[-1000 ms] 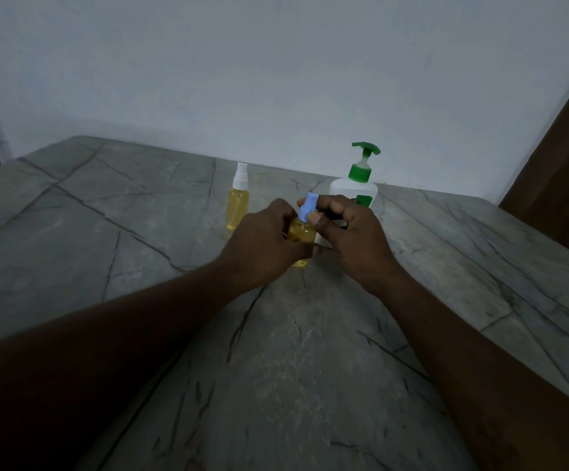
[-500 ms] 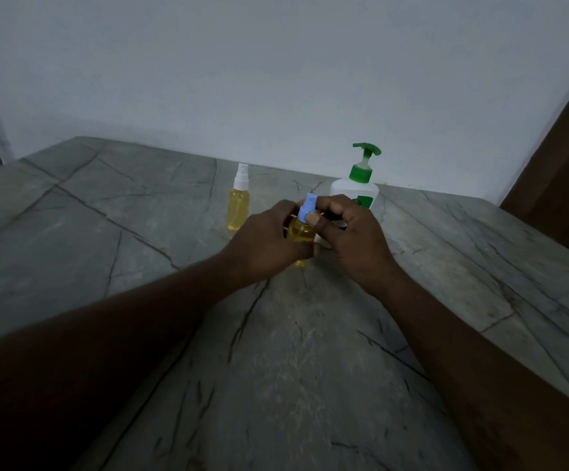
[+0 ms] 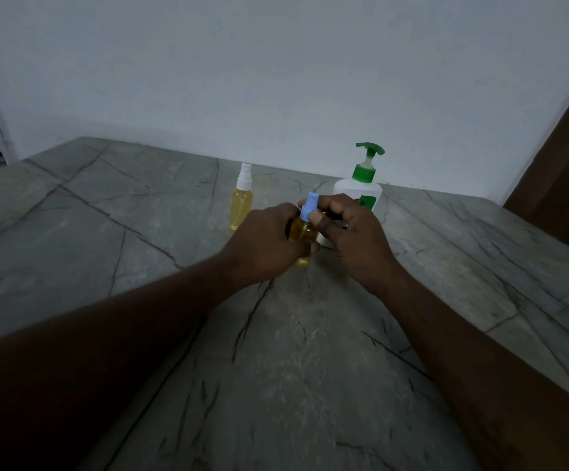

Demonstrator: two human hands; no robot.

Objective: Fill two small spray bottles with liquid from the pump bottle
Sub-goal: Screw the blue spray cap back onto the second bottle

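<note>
Frame centre: small clear spray bottle of yellow liquid with white cap [image 3: 241, 198], standing; just right, white pump bottle with green pump head [image 3: 358, 192], partly hidden behind the hands. Grey veined stone tabletop [image 3: 106, 232]: left and foreground bare. Left hand [image 3: 266, 243] wraps second yellow-filled spray bottle [image 3: 303, 236]; right hand [image 3: 354, 232] pinches its blue cap [image 3: 310, 206].

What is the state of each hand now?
Left hand: closed around the small bottle.
Right hand: fingers pinching the blue cap.
</note>
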